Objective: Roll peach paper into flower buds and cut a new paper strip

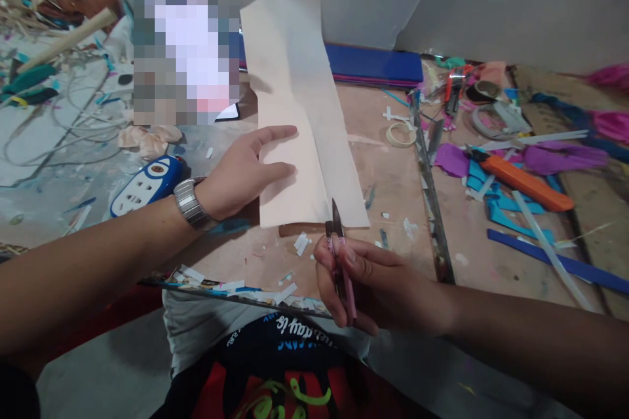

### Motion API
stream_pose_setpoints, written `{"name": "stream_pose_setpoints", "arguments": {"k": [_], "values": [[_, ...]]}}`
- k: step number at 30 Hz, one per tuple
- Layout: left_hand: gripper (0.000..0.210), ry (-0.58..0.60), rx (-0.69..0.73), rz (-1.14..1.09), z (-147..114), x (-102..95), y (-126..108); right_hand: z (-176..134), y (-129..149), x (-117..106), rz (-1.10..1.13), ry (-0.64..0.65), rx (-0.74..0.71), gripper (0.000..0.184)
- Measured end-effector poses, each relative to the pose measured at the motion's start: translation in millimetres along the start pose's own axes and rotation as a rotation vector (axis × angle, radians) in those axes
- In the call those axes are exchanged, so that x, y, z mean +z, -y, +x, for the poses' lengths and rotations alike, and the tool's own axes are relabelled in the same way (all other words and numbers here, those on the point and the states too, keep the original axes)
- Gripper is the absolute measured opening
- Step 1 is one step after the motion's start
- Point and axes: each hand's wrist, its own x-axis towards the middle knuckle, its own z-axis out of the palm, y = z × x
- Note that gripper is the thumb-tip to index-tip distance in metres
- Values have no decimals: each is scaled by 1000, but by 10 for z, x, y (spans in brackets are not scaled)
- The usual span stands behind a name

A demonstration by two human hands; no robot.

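A long cream sheet of paper (289,98) stretches away from me over the table, its far end raised against the wall. Along its length runs a line that may be a crease or a cut; I cannot tell which. My left hand (246,173), with a metal watch on the wrist, holds the sheet's left edge. Its thumb and index finger lie on top, and the other fingers are hidden. My right hand (354,275) grips pink-handled scissors (337,226), their blades pointing away from me at the sheet's near edge.
A blue-and-white power strip (147,186) lies left of my left wrist. Dark blue sheets (378,65) rest by the wall. To the right are a tape roll (400,134), an orange utility knife (528,182) and coloured scraps. Green-handled pliers (29,82) and cables lie left.
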Motion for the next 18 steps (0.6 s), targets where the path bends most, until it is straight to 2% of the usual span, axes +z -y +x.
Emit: {"name": "stream_pose_setpoints", "arguments": {"k": [18], "values": [[60,3,1,-17,4,-2,0,-2,-2,-3,10,9,4,41]]}}
